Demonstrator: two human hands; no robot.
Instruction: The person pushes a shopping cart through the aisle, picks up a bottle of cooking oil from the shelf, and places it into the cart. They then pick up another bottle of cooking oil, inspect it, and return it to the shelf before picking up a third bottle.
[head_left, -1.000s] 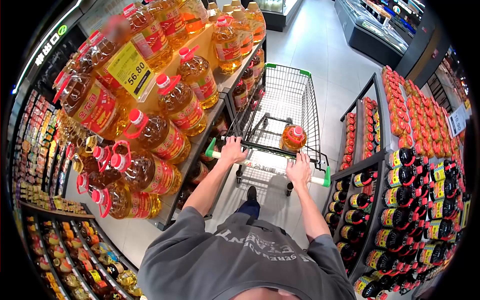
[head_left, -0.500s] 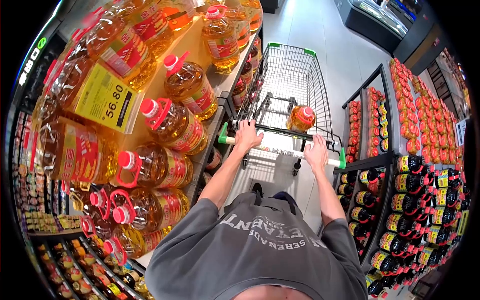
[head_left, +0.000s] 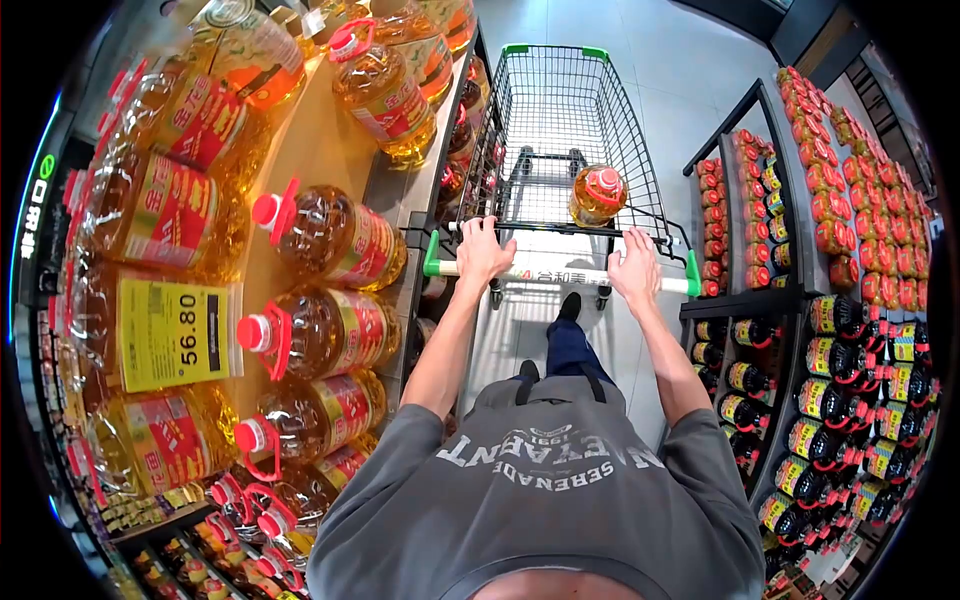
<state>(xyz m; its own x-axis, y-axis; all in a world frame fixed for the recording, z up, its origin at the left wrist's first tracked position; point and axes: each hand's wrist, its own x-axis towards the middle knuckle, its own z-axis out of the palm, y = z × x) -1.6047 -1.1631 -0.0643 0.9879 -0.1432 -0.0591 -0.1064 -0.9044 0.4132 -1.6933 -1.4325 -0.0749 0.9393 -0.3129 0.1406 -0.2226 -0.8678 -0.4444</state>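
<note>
Left hand (head_left: 486, 252), right hand (head_left: 636, 268), apart, uncurled across smooth handle (head_left: 572, 276) (pale, straight), wire cart (head_left: 622, 130), rounded bottle (head_left: 598, 197)

Cart (head_left: 593, 54) has rm L & far; oil btl (head_left: 598, 196) blocks nr R. Oil shelf (head_left: 325, 150) hems aisle L, jar rack (head_left: 748, 302) R.

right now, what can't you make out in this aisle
All in the head view:
Palms of the left hand and right hand: hidden by the hands' backs.
Far side of the oil bottle in the shopping cart: hidden by its own body.
Fine print on the yellow price tag: too small.
Lower-left shelves: cut off by image edge.
</note>
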